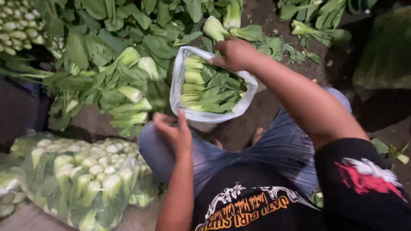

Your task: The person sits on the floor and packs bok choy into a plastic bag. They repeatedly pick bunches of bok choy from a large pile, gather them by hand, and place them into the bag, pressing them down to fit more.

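A clear plastic bag (247, 99) full of green bok choy (205, 87) hangs in front of me above my knees. My right hand (233, 53) grips the bag's upper rim, fingers closed on the plastic. My left hand (174, 132) sits at the bag's lower edge, fingers curled and pinching the plastic there. The stalks inside lie with their pale bases toward the left.
A loose heap of bok choy (124, 81) covers the ground ahead and to the left. Large clear bags packed with bok choy (81, 179) lie at lower left. More loose stalks (308, 28) lie at upper right. My denim-clad knees (274, 145) and bare feet are below the bag.
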Demonstrator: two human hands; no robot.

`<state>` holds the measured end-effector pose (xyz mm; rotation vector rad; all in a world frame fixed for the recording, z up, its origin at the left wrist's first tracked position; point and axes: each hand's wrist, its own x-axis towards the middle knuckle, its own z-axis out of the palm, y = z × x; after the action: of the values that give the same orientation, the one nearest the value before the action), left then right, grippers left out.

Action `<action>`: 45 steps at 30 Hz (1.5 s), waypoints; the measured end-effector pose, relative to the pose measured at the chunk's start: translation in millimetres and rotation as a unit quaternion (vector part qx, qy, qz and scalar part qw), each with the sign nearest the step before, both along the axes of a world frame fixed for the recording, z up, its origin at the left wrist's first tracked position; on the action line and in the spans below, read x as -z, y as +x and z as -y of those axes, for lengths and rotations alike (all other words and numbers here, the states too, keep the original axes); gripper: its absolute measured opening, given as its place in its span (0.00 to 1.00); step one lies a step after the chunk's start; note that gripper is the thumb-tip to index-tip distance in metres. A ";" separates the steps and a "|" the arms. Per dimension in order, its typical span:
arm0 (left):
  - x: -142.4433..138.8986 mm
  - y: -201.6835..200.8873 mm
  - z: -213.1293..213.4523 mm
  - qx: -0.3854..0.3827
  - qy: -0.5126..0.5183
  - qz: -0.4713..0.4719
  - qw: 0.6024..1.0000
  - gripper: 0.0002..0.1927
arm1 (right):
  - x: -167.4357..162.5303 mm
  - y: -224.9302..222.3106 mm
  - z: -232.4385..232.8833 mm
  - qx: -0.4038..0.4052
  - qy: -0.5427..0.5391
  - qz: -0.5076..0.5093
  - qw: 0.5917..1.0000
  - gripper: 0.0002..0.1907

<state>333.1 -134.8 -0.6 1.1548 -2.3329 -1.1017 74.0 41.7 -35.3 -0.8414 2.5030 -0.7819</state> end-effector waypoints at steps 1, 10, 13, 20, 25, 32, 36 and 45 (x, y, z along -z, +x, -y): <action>14.2 5.0 -9.4 -0.012 0.109 -0.046 0.993 0.32 | 12.2 -4.7 10.1 -0.008 0.003 0.044 0.999 0.24; 58.0 32.7 -4.9 -0.189 0.498 -0.204 0.821 0.07 | 46.6 -24.7 -12.3 0.093 -0.170 0.062 0.979 0.17; 35.3 23.9 50.8 -0.183 0.398 -0.137 0.888 0.03 | 6.8 6.6 -30.8 0.095 -0.151 0.073 0.981 0.18; -4.4 -126.0 142.6 0.268 0.285 -0.087 0.916 0.13 | -71.1 152.7 -63.7 0.196 -0.158 0.263 0.932 0.12; 2.0 -182.5 100.2 0.450 0.086 0.026 0.889 0.16 | -52.3 191.2 -22.2 0.181 -0.006 0.552 0.814 0.15; -26.3 -195.2 74.5 0.508 0.017 0.066 0.859 0.14 | -58.9 128.5 -16.4 -0.158 0.086 0.297 0.938 0.15; -40.7 -195.1 73.6 0.500 0.054 0.155 0.850 0.15 | -40.1 75.7 -36.7 -0.260 -0.056 0.401 0.876 0.17; -55.8 -192.8 69.2 0.444 0.003 0.190 0.876 0.18 | 137.4 -179.0 -190.5 0.321 0.156 0.071 0.932 0.20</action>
<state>140.3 -203.9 55.2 0.2351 -3.3071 -1.1942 -105.0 232.2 -172.7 0.1574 2.6750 -0.5692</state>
